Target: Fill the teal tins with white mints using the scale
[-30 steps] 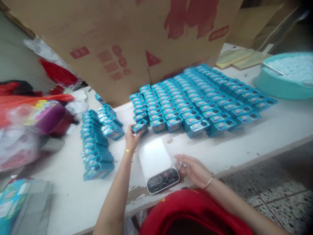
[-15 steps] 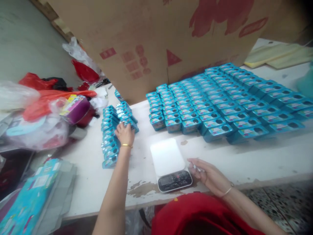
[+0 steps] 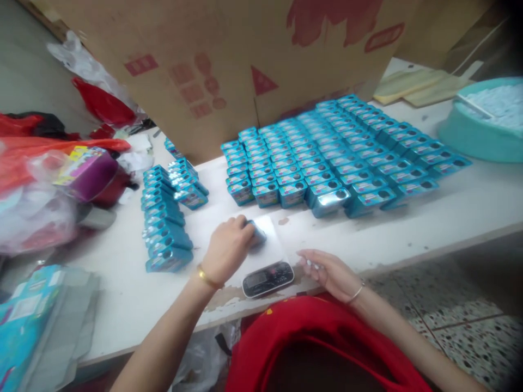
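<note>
My left hand [image 3: 229, 249], a gold bangle at its wrist, grips a small blue box [image 3: 257, 234] at the white plate of a kitchen scale [image 3: 267, 280]; the fingers partly hide the box. Whether its full weight rests there I cannot tell. Right of the scale, my right hand [image 3: 335, 277] is turned partly palm up, its fingers curled around a few small white pieces [image 3: 312, 264]. To the left stand blue boxes [image 3: 167, 239] in two rows, with white bits on some tops. Many more blue boxes [image 3: 292, 193] with dark round spots fill the middle and right.
A large cardboard carton [image 3: 171, 32] stands behind the boxes. At the right back is a turquoise tub [image 3: 457, 130] heaped with whitish pieces. Plastic bags [image 3: 36, 218] and a purple package [image 3: 92, 179] lie at left, above flattened blue cartons [image 3: 28, 321].
My left hand has moved from the left rows to the scale, bringing a blue box. My right hand stays beside the scale with the white pieces. The view has shifted rightward.
</note>
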A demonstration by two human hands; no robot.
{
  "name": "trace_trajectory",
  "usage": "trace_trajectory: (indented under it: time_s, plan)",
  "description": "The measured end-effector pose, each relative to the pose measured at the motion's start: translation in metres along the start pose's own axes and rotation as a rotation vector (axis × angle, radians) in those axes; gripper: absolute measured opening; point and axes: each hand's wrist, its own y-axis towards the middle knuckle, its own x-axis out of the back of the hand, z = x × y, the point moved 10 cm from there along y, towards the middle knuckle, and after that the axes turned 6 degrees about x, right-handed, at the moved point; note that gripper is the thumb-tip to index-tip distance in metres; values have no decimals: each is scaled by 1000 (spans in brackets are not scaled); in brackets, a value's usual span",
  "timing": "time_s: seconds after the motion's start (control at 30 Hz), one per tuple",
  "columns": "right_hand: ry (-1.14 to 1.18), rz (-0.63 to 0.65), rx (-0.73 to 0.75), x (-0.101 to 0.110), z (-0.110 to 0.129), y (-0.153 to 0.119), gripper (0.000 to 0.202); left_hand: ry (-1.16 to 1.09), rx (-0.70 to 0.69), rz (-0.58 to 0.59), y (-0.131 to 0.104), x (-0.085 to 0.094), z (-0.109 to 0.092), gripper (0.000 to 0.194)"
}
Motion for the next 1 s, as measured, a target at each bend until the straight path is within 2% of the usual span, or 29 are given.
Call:
trace_trajectory:
  time_s: [0.1,0.2,0.3,0.37,0.43,0.53,0.63,0.73,0.8,1.0]
  plan:
    - [2,-10,-3,4,0,-5,21,30,-75,30,5,-10,-24,18]
    - [20,-13,18,9,2,-8,20,-16,-64,-4,4,-7,-20,17]
    - [48,-5,34,13,3,-10,19,-204,-4,-150,-10,16,3,28]
    - [61,-8,29,15,2,-11,18,-364,105,-291,-25,31,32,29]
    - [69,-16,19,16,1,-11,17,-494,256,-402,-44,34,64,26]
    - [75,-16,10,14,-1,-10,15,-639,441,-452,-69,14,98,24]
    - [69,-19,3,13,-2,-9,14,-754,520,-423,-83,-17,111,26]
    - [61,-20,-9,11,-4,-9,14,-845,522,-394,-88,-42,110,30]
    - [55,-16,-14,9,-4,-8,14,-885,499,-382,-87,-51,106,31]
    - [37,-34,1,7,-1,-8,13,-920,405,-358,-76,-59,90,36]
